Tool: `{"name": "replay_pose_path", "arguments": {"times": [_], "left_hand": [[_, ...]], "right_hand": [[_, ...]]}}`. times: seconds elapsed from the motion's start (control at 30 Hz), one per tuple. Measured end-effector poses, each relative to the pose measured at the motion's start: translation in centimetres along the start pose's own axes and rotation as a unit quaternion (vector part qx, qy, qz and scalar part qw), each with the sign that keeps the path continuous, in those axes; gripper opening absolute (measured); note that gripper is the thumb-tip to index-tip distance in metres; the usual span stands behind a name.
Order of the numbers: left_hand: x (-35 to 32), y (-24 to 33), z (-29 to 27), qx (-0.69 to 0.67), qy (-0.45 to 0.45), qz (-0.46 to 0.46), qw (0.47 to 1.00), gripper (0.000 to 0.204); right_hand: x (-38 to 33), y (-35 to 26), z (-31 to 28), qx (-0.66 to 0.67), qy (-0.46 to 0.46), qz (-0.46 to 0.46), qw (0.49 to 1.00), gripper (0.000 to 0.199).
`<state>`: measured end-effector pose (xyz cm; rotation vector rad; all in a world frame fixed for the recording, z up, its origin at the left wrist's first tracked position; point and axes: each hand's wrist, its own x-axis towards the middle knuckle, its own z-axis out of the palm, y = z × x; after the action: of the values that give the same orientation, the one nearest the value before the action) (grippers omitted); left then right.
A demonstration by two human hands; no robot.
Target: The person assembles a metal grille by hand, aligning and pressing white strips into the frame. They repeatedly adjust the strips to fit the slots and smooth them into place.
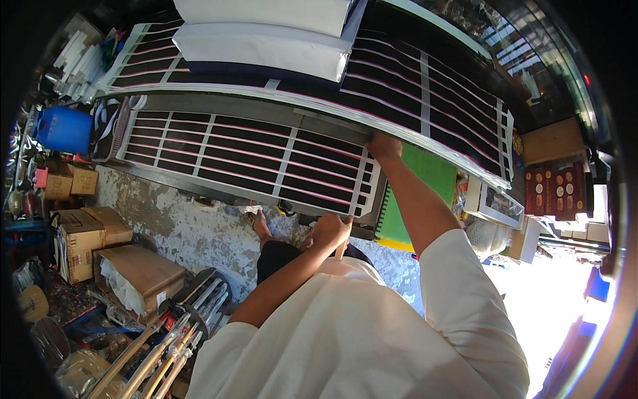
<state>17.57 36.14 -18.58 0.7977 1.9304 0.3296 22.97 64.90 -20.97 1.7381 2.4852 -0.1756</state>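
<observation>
A long black sheet (246,158) with white and red lines lies on the grey table in front of me. At its near right corner is my left hand (330,231), closed, with thumb and fingertips on the sheet's edge. Just below that hand a narrow tan strip (341,251) shows, though I cannot tell whether it is held. My right arm reaches forward to the far right corner of the sheet, where my right hand (385,145) is curled. Its fingertips are hidden close to the shelf edge. A green spiral-bound notebook (413,193) lies beside my right forearm.
Above the table runs a shelf with similar striped sheets (458,110) and white-covered blocks (262,50). A blue container (64,130) and cardboard boxes (141,276) stand at left, near wrapped wooden poles (156,352). Dark red boxes (555,189) are at right.
</observation>
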Motion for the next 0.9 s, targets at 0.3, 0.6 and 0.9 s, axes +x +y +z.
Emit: {"name": "replay_pose_path", "arguments": {"times": [0.3, 0.6, 0.9], "left_hand": [[1.0, 0.3, 0.5, 0.048, -0.015, -0.026, 0.998, 0.073], [3.7, -1.5, 2.2, 0.057, -0.006, 0.013, 0.998, 0.067], [3.1, -1.4, 1.9, 0.052, 0.006, 0.018, 0.998, 0.069]], "right_hand": [[0.2, -0.1, -0.3, -0.032, -0.057, -0.001, 0.998, 0.060], [0.4, 0.1, 0.1, -0.031, -0.039, -0.011, 0.999, 0.056], [-10.8, -0.3, -2.1, -0.023, -0.116, -0.188, 0.975, 0.012]]}}
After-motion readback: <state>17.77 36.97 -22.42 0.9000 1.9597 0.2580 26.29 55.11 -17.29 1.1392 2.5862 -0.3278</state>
